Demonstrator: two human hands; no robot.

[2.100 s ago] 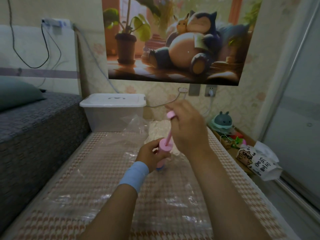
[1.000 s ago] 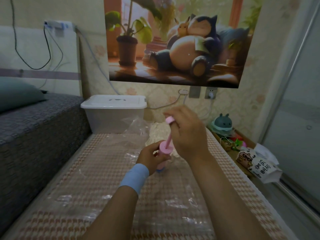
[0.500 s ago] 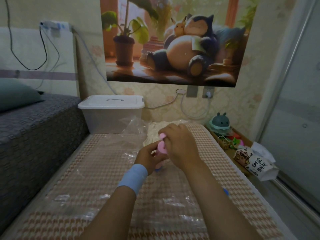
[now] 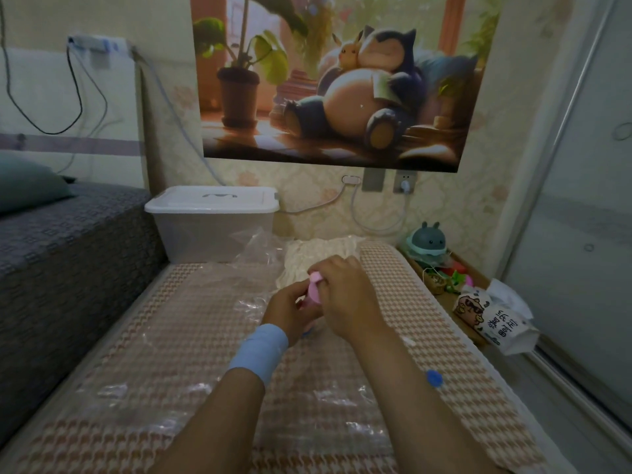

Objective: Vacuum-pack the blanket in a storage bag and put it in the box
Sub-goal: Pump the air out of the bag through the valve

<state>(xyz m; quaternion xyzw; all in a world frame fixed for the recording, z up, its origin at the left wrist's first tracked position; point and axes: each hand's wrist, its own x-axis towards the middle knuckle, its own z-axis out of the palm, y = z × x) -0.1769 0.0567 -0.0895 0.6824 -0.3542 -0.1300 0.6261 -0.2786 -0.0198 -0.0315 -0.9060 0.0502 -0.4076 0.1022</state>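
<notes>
Left hand [image 4: 290,313] grips the small pink plastic pump [image 4: 315,289] steady mid-frame; right hand [image 4: 345,299] wraps its handle, probably to pull air from the clear plastic bag [image 4: 191,340].

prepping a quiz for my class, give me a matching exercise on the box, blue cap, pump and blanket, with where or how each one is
Things: 1 storage box; 2 blue cap; 3 pink pump; 4 blanket.
States: a gripped by left hand and right hand; b cream, just beyond the hands; c lid on, at the far end of the mat; d lying loose on the mat, nearer than the hands, to their right.
Pairs: 1-c, 2-d, 3-a, 4-b.
</notes>
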